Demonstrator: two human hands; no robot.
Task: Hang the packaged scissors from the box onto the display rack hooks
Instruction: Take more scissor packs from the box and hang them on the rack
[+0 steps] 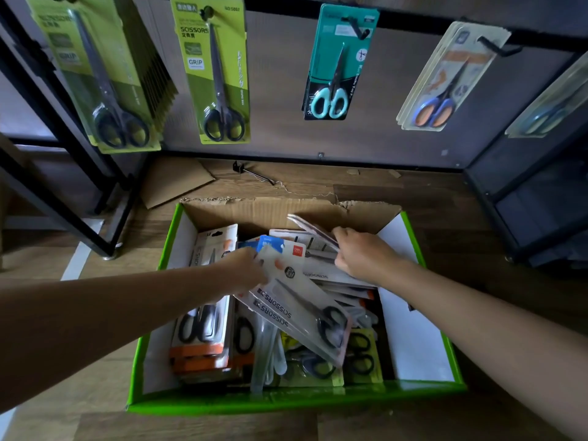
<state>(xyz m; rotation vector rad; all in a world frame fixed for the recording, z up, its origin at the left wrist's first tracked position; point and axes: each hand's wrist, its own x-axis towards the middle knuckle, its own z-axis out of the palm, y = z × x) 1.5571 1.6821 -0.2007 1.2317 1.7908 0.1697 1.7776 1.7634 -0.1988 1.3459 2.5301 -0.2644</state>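
Two hands reach into the green-edged box (413,345), which sits on the floor full of packaged scissors. The left hand (245,270) has its fingers closed on the header end of a white scissors pack (305,308), whose long axis slants toward the near right corner. The right hand (362,253) pinches a thin pack (313,230) edge-up by the far wall, and it is the hand nearer the hook (359,28) carrying a teal pack (334,65) on the rack beyond.

Dim, soft light; wide-angle bending at edges, corners blurred, glare on hanging packages.
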